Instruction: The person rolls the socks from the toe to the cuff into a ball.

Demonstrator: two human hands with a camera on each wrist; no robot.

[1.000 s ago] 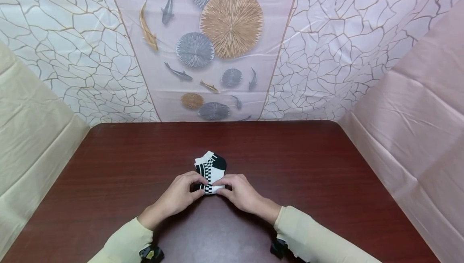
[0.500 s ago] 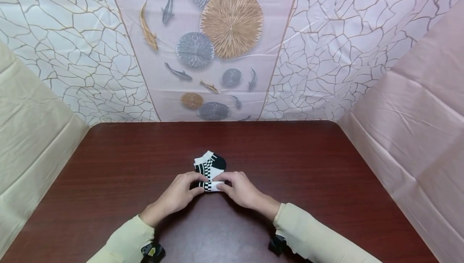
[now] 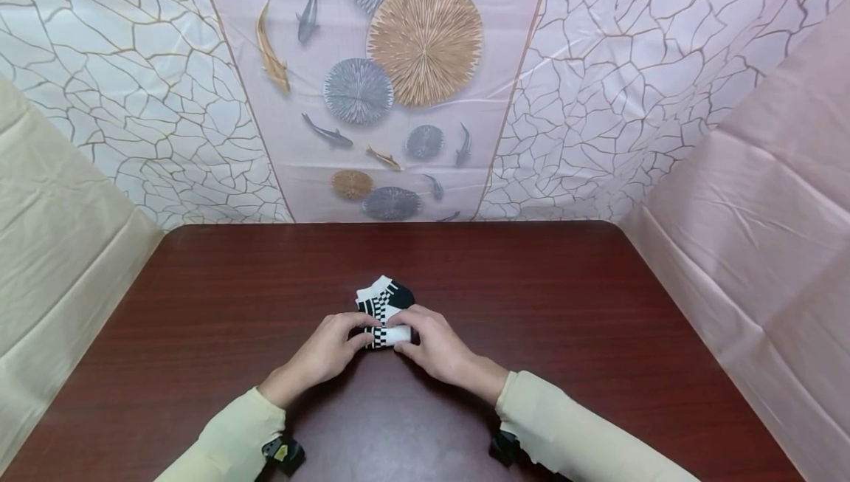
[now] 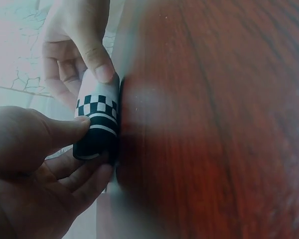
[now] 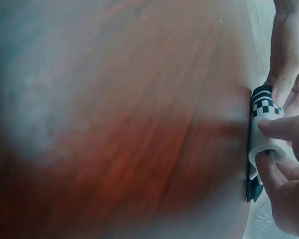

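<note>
A stacked pair of ankle socks (image 3: 385, 307), white and black with a checkered band, lies mid-table, its near end folded into a roll. My left hand (image 3: 325, 349) grips the left end of that roll, thumb on the near side and fingers beyond. At the other end my right hand (image 3: 438, 345) holds it in the same way. In the left wrist view, the rolled part (image 4: 97, 132) shows black with white stripes beside the checks. From the right wrist, the roll's white end (image 5: 261, 147) shows a hollow middle, with a right fingertip at its opening.
The dark red wooden table (image 3: 564, 290) spreads around both hands. Behind it hangs a patterned cloth (image 3: 425, 135), with pale cloth walls (image 3: 750, 194) at either side. Black wrist cameras (image 3: 284, 454) sit under the cream sleeves (image 3: 232, 430).
The near end of the socks has rolled a little farther away from me, and both hands have moved slightly forward with it. My right fingers now reach farther over the roll.
</note>
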